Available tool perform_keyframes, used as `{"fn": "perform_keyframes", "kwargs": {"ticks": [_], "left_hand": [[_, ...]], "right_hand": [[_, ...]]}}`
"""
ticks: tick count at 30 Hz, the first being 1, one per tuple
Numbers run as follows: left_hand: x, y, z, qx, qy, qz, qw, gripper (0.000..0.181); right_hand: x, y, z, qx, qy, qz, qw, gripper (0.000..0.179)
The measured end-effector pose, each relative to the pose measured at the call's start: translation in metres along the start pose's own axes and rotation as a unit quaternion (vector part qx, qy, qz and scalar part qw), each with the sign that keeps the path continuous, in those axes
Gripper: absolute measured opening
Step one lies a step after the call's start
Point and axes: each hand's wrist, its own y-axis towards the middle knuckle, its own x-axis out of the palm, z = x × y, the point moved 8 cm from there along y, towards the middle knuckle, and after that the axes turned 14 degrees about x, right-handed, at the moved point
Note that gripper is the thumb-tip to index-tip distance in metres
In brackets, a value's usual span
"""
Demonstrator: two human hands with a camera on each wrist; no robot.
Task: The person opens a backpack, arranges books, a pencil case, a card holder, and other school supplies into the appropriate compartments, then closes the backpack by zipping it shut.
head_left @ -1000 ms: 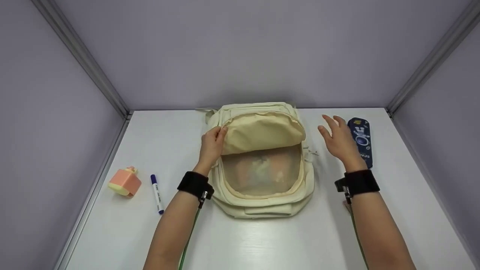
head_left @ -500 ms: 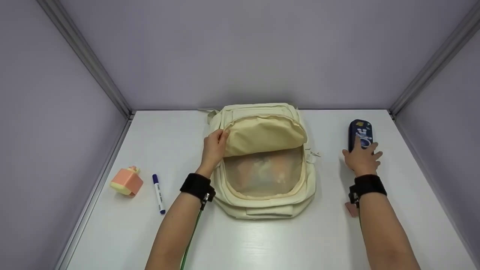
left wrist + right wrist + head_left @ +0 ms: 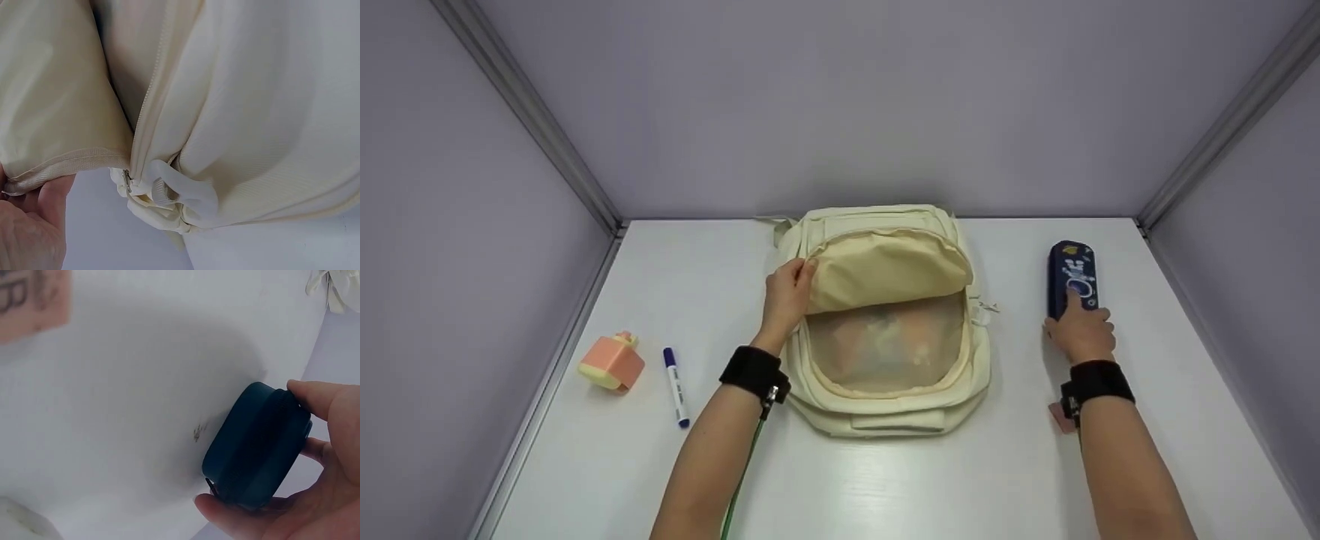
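Observation:
A cream backpack point(image 3: 885, 375) lies flat on the white table, its front flap point(image 3: 885, 266) folded back over an open compartment. My left hand point(image 3: 787, 294) pinches the flap's left edge and holds it up; in the left wrist view the flap hem point(image 3: 62, 163) lies on my fingers beside a white buckle point(image 3: 180, 188). A dark blue pencil case point(image 3: 1072, 274) with a cartoon print sits to the right of the bag. My right hand point(image 3: 1081, 330) grips its near end, and the right wrist view shows thumb and fingers around the pencil case point(image 3: 256, 444).
A blue-capped marker point(image 3: 676, 388) and a pink and yellow block-shaped object point(image 3: 611, 362) lie at the table's left. A small pink object point(image 3: 1063, 418) lies beside my right wrist. Grey walls enclose the table on three sides.
My right hand swung from open beside the bag onto the pencil case and closed around its near end; the case has tipped slightly. My left hand keeps the flap up.

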Motion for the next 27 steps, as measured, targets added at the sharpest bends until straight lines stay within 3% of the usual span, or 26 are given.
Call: {"fn": "perform_keyframes", "kwargs": {"ticks": [15, 22, 27], "left_hand": [[-0.002, 0.004, 0.001, -0.002, 0.010, 0.000, 0.9999, 0.035], [-0.002, 0.004, 0.001, -0.001, 0.025, -0.003, 0.9997, 0.036], [-0.001, 0.005, 0.002, 0.006, 0.024, -0.001, 0.9997, 0.037]], "right_hand": [[0.004, -0.031, -0.017, -0.030, -0.004, -0.001, 0.9995, 0.080], [-0.017, -0.045, -0.024, -0.048, 0.020, 0.061, 0.9968, 0.070], [-0.038, -0.060, -0.033, -0.074, 0.062, 0.121, 0.9880, 0.063]]}}
